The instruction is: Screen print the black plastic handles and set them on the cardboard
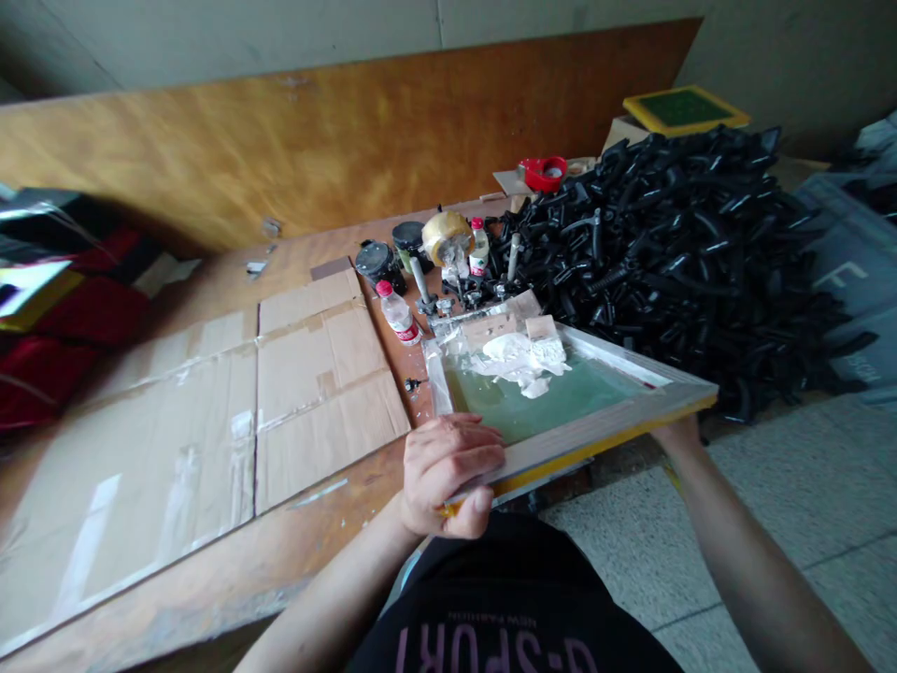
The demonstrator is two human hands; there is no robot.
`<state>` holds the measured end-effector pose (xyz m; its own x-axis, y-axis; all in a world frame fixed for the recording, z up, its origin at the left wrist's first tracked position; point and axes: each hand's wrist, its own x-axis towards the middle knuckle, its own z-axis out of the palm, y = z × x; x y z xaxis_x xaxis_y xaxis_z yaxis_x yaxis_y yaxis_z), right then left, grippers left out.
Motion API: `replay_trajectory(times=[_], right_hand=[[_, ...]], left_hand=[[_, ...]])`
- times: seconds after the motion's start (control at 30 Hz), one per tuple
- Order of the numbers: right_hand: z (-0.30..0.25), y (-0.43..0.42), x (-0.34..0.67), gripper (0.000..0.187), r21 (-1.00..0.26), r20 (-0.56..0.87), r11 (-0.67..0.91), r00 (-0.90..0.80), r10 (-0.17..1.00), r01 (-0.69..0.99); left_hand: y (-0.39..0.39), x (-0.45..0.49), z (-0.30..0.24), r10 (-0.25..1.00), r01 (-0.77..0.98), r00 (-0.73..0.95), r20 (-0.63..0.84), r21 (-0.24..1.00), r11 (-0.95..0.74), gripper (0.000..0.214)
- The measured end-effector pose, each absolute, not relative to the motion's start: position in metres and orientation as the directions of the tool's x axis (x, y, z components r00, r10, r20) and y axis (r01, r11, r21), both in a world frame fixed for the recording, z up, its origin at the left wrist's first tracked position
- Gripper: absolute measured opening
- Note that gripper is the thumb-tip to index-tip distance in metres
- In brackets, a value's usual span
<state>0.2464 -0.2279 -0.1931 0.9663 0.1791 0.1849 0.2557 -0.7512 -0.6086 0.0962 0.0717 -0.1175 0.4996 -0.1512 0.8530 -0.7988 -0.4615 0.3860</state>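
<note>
A screen printing frame [595,432] with pale wooden sides and green mesh is tilted in front of me. My left hand [452,467] is closed around its near left corner, thumb below and fingers on top. My right hand [678,436] is by the near right corner, partly under the frame. Its fingers are hidden, so what they hold does not show. White ink [522,360] lies in a thick smear on the mesh, with a small beige block [541,327] in it. Behind the frame stand metal clamps [473,297] with upright rods.
Black plastic parts [673,243] are heaped at the right, near a grey crate [851,252]. Flattened cardboard [315,383] covers the table's left. Bottles [401,316], dark jars [378,264], a tape roll [446,234] and a red tape dispenser [543,173] stand behind.
</note>
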Motion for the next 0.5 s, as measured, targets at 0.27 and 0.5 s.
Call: replay_trajectory(times=[0.27,0.5], right_hand=[[-0.098,-0.169,0.339,0.030,-0.400,0.088,-0.727,0.813,0.575,0.557],[-0.099,-0.080,0.376,0.023,-0.106,-0.349,-0.688,0.621,0.702,0.718]], left_hand=[[0.065,0.082,-0.155,-0.228,-0.816,0.446,0.866,0.288,-0.501,0.029],[0.066,0.080,-0.157,-0.228,-0.815,0.437,0.870,0.276,-0.509,0.029]])
